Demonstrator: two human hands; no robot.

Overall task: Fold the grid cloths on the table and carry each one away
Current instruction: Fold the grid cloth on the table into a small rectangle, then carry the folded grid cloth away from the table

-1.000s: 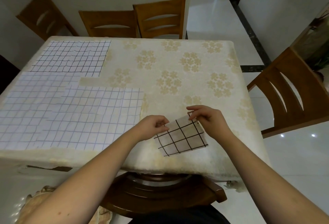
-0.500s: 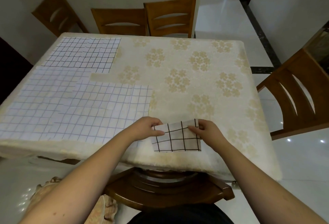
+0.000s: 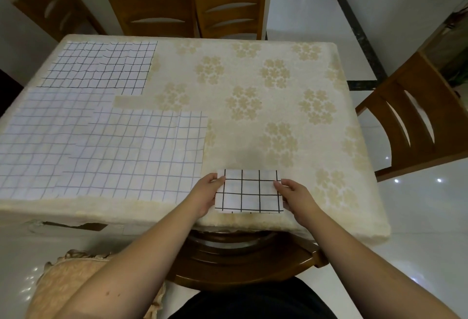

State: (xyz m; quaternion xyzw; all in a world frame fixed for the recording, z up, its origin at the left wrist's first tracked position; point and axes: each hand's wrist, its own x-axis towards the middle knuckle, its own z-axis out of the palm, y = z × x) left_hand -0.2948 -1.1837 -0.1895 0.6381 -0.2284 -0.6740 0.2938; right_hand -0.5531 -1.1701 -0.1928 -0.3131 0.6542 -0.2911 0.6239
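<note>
One folded cloth (image 3: 249, 190) lay at the worktop's (image 3: 253, 85) six o'clock edge, left hand (image 3: 206, 195) and right hand (image 3: 295, 195) pinching its sides; three flat cloths (image 3: 106, 151) from nine to eleven o'clock seemingly remained unfolded

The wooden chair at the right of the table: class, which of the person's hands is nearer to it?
Right. The right hand holds the folded cloth's edge on the side toward the chair; the left hand holds the opposite edge, farther away.
</note>
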